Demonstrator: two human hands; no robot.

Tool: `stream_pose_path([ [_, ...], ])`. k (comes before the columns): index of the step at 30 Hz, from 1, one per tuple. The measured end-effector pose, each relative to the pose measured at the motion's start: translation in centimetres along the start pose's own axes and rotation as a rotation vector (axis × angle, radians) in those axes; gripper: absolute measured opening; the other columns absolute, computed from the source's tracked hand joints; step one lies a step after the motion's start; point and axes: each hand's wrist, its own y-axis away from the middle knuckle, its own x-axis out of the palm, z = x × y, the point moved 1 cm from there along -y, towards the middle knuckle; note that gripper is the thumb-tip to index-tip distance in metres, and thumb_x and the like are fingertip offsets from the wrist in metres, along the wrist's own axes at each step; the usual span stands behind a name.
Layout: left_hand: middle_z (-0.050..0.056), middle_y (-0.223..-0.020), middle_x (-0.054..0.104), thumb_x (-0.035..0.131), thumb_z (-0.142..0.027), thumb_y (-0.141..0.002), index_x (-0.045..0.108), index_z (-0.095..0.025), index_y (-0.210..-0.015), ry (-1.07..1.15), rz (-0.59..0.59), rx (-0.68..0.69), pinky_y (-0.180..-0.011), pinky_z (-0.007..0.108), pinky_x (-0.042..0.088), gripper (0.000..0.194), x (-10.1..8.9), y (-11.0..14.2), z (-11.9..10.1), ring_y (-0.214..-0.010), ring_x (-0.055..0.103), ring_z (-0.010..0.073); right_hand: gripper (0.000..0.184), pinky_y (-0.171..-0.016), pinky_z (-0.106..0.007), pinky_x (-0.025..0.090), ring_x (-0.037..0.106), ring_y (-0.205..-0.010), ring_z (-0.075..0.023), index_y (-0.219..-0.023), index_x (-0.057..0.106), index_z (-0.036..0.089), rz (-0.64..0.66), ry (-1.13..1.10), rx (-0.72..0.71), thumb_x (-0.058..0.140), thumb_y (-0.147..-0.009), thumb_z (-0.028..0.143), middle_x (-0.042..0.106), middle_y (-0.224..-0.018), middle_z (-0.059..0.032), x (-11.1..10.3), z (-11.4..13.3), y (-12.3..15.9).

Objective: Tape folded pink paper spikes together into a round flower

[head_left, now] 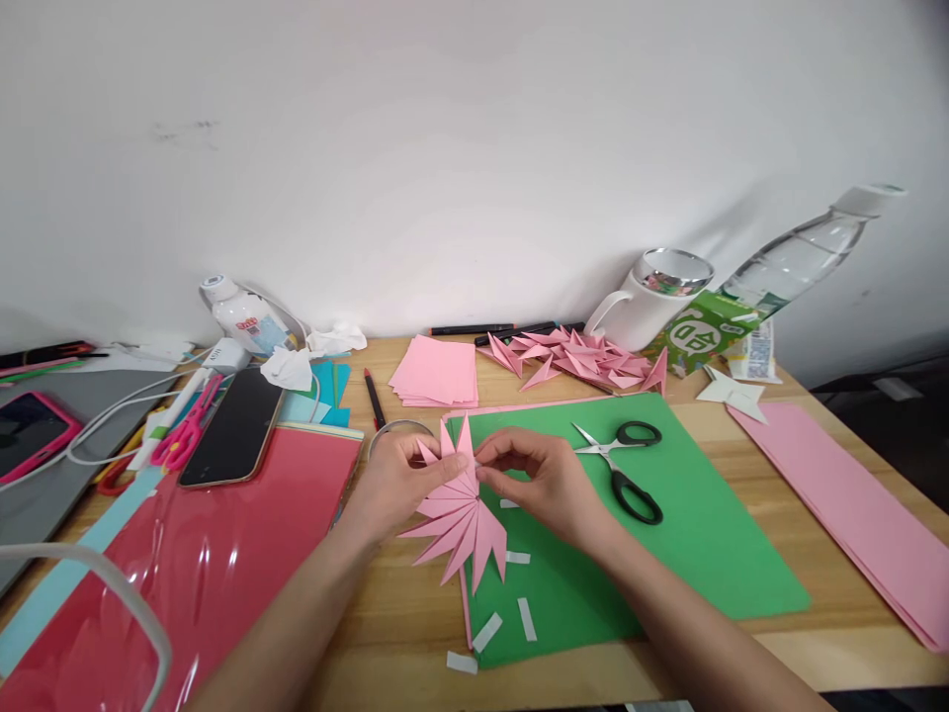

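Observation:
A fan of folded pink paper points, a partly round origami star, is held up above the left edge of a green paper sheet. My left hand pinches its upper left part, thumb on top. At its upper right edge, my right hand has thumb and fingertips pressed together against the paper. Whether a separate piece sits in those fingertips is hidden. Black-handled scissors lie partly open on the green sheet, right of my right hand. Several small white strips lie below the star.
Behind my hands are a stack of pink squares and a pile of folded pink pieces. A mug and a tilted bottle stand back right. Pink strips lie right. Leftward are a phone and red sheets.

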Motion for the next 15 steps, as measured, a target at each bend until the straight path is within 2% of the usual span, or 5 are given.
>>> stream_pose_path([
  [5, -0.004, -0.055, 0.034, 0.068, -0.047, -0.065, 0.049, -0.015, -0.049, 0.003, -0.010, 0.007, -0.046, 0.022, 0.022, 0.040, 0.01, 0.02, -0.09, -0.052, 0.030, 0.0078, 0.008, -0.063, -0.028, 0.050, 0.060, -0.067, -0.0147, -0.074, 0.063, 0.017, -0.012, 0.040, -0.066, 0.062, -0.077, 0.024, 0.067, -0.076, -0.0050, 0.20, 0.25, 0.05],
  [12, -0.005, -0.053, 0.030, 0.068, -0.047, -0.064, 0.045, -0.015, -0.047, 0.009, 0.005, -0.002, -0.046, 0.023, 0.019, 0.042, 0.03, -0.05, -0.16, -0.051, 0.027, 0.0071, 0.028, -0.061, -0.027, 0.052, 0.059, -0.064, -0.0131, -0.075, 0.062, 0.016, 0.051, -0.184, 0.133, 0.073, -0.068, 0.041, 0.064, -0.070, -0.0024, 0.06, -0.56, -0.24],
  [15, -0.004, -0.055, 0.033, 0.067, -0.046, -0.065, 0.049, -0.015, -0.050, 0.014, 0.016, -0.011, -0.047, 0.023, 0.020, 0.039, 0.12, -0.10, 0.02, -0.052, 0.029, 0.0077, 0.029, -0.059, -0.026, 0.051, 0.059, -0.062, -0.0124, -0.078, 0.062, 0.015, 0.072, -0.184, 0.163, 0.072, -0.069, 0.040, 0.063, -0.069, -0.0019, 0.17, -0.71, -0.24],
])
